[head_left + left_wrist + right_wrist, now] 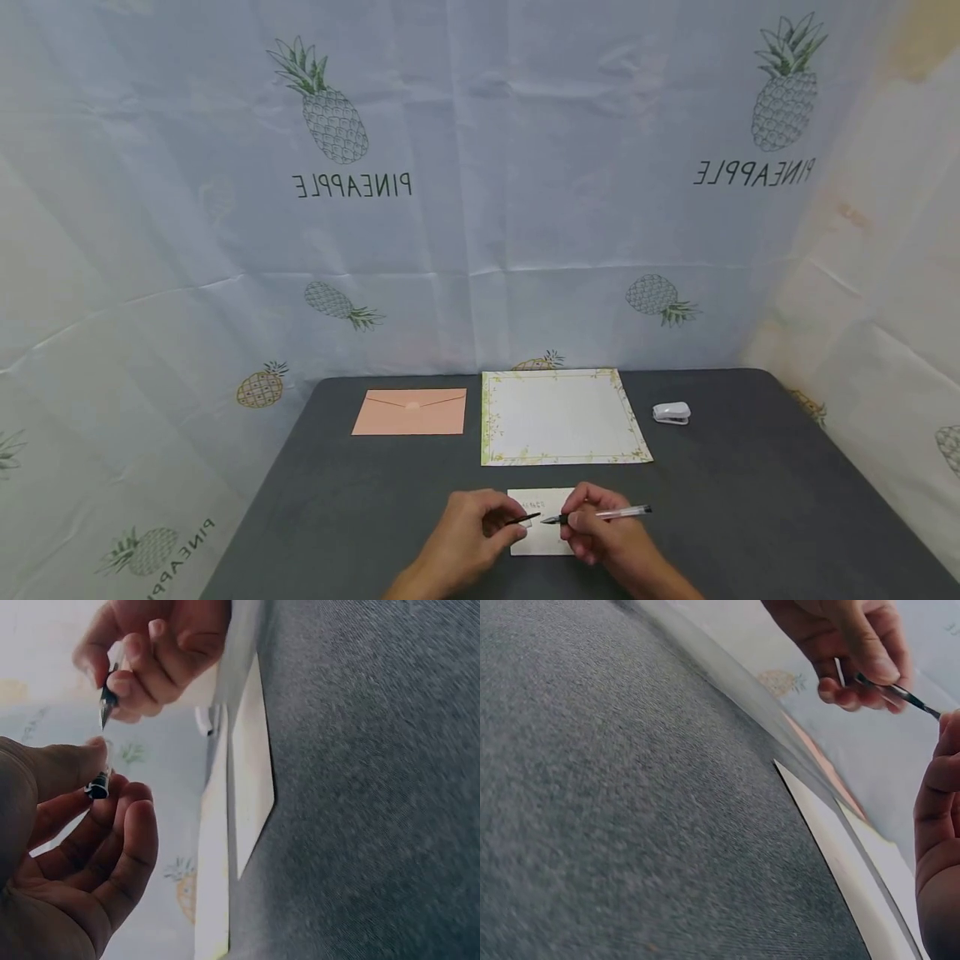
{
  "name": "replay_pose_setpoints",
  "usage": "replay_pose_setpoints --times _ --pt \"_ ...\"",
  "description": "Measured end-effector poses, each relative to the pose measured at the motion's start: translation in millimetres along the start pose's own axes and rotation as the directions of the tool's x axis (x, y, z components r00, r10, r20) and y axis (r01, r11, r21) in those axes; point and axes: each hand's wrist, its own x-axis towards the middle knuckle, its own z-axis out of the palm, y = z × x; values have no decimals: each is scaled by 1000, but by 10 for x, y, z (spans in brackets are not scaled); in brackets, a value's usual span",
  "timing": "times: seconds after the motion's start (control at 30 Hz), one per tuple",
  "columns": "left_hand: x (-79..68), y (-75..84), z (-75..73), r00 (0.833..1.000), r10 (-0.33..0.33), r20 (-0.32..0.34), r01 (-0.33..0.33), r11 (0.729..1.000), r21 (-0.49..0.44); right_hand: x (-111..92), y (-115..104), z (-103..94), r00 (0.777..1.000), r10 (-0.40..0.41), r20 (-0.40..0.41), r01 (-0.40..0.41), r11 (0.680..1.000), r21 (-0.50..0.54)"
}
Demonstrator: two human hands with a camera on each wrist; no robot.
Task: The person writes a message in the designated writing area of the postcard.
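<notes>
My left hand (474, 527) pinches a clear pen cap (99, 784) with a dark clip between thumb and fingers. In my right hand (600, 527) is a gel pen (628, 512) with a clear barrel and black grip, its bare tip pointing left at the cap. In the head view a small gap shows between tip and cap; the left wrist view has the tip close to the cap's mouth end. Both hands are above a small cream card (542, 542), which bears a line of small writing near its top and is partly hidden by the hands.
Behind the card lies a white sheet with a floral border (562, 417). A pink envelope (409, 418) is at the back left, a white mini stapler (671, 413) at the back right. All rest on a dark grey table (330, 500); a pineapple-print cloth (480, 217) hangs behind.
</notes>
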Motion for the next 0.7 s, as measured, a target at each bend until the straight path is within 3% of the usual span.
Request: replay_pose_setpoints --times 0.37,0.7 --pt "53 67 34 999 31 19 -32 999 23 3 22 58 999 25 -40 -28 998 -60" --pt "82 85 46 998 33 51 -35 998 49 13 41 93 998 49 40 -51 998 43"
